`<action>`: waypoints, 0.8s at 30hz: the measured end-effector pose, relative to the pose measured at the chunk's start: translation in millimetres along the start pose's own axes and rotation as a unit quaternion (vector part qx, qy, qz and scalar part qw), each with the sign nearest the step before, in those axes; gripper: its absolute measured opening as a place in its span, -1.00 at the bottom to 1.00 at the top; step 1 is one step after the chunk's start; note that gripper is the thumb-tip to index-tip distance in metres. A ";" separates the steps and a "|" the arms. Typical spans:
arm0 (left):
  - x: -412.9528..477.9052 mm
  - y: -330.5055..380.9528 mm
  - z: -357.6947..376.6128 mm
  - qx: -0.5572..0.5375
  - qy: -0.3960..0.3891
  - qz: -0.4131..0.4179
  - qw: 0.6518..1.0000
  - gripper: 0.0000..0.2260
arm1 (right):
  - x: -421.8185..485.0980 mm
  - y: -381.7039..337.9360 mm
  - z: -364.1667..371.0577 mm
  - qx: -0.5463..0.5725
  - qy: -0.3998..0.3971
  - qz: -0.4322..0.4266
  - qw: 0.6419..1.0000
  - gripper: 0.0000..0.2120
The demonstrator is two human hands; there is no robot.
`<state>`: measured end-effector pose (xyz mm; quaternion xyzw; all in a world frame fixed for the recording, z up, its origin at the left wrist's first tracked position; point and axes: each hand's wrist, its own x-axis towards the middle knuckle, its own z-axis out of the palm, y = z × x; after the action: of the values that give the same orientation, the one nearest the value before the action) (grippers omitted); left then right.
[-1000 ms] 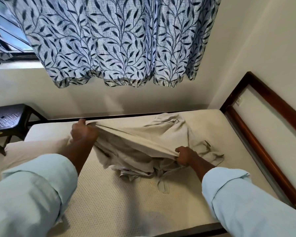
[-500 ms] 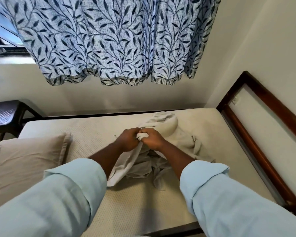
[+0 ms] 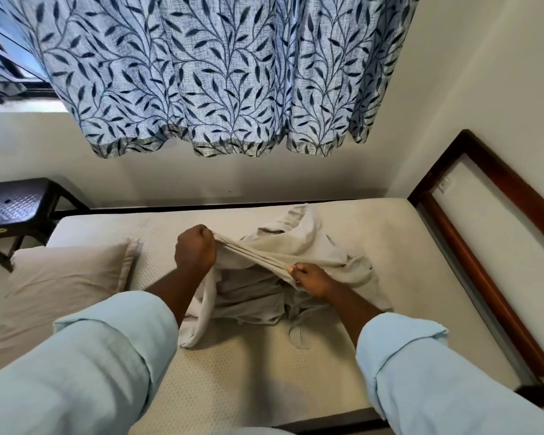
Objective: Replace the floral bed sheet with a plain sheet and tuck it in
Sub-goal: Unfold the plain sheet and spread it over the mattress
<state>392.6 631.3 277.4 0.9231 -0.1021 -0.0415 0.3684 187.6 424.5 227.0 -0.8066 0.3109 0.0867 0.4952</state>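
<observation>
Plain sheet (image 3: pixel 314 252), beige and crumpled, is lying bunched in the middle of the bare mattress (image 3: pixel 258 378), with one edge stretching taut between both hands. The left hand (image 3: pixel 195 250) is gripping it in a fist; the right hand (image 3: pixel 313 280) is pinching it with curled fingers (image 3: pixel 296 272). A pillow (image 3: pixel 69 277) is resting at the left, a dark stool (image 3: pixel 13 205) is standing at the far left, and a leaf-patterned curtain (image 3: pixel 217 73) is hanging over the far wall

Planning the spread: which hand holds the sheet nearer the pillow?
The left hand, fisted round the plain sheet toward the pillow; the right hand pinches it nearer the wooden frame.
</observation>
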 end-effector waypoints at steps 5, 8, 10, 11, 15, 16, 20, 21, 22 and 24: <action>2.5 -13.9 -7.2 0.105 0.013 0.018 0.994 -0.74 | 5.2 -32.1 -0.6 0.148 0.075 0.029 0.986 -0.60; 3.9 -15.6 -4.1 0.105 -0.109 0.086 0.985 -0.74 | 8.8 -68.5 -5.5 0.222 0.092 0.010 0.971 -0.63; -2.4 -4.9 1.7 0.066 -0.215 0.163 0.961 -0.52 | 20.7 -82.7 -5.0 0.161 0.068 -0.028 0.984 -0.53; -6.9 4.6 4.6 0.047 -0.252 0.188 0.948 -0.40 | 24.0 -89.3 -2.9 0.125 0.043 -0.042 0.990 -0.52; -17.5 38.5 20.1 0.044 -0.281 0.228 0.931 -0.54 | 26.0 -111.4 3.9 0.110 -0.035 -0.069 0.991 -0.42; -17.7 43.6 21.5 0.060 -0.269 0.223 0.935 -0.72 | 23.4 -112.3 4.2 0.126 -0.046 -0.081 0.988 -0.46; -10.1 41.0 9.1 0.050 -0.179 0.178 0.966 -0.87 | 18.1 -84.0 -8.4 -0.020 -0.054 -0.069 0.996 -0.43; -7.2 37.1 3.7 0.037 -0.145 0.163 0.975 -0.85 | 17.6 -70.8 -12.6 -0.129 -0.067 -0.055 0.988 -0.30; -4.0 32.9 -0.4 0.027 -0.113 0.149 0.982 -0.84 | 16.9 -57.5 -15.8 -0.220 -0.072 -0.033 0.972 -0.27; -1.7 25.7 -7.8 0.014 -0.063 0.132 0.989 -0.82 | 16.6 -33.8 -17.0 -0.293 -0.048 -0.012 0.955 -0.42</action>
<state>388.0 618.7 300.7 0.9023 -0.2465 -0.0488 0.3503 217.8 413.8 253.1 -0.9148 0.2383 0.2063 0.2527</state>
